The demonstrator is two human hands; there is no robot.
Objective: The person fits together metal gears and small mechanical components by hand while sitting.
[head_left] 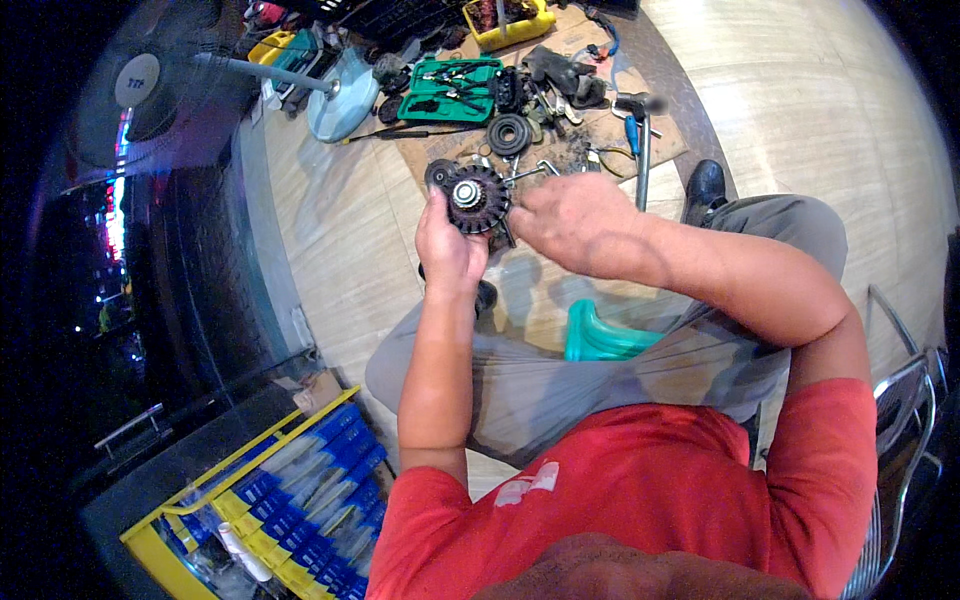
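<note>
My left hand (452, 248) is closed round a dark toothed gear (490, 205) with a shiny stepped hub at its centre, holding it up in front of my knees. A smaller dark round piece (440, 175) shows at the gear's upper left, by my left thumb; I cannot tell whether it is joined on. My right hand (585, 222) is beside the gear's right edge with its fingers curled together. What those fingers hold, if anything, is hidden. Just beyond lies a black ring-shaped part (509, 134).
A cardboard sheet (660, 140) carries a green tool case (425, 105), dark gloves (565, 75) and a long-handled wrench (643, 165). A yellow tray (515, 30) stands farther back, a fan base (345, 95) at left. A blue-and-yellow bin rack (320, 470) stands lower left.
</note>
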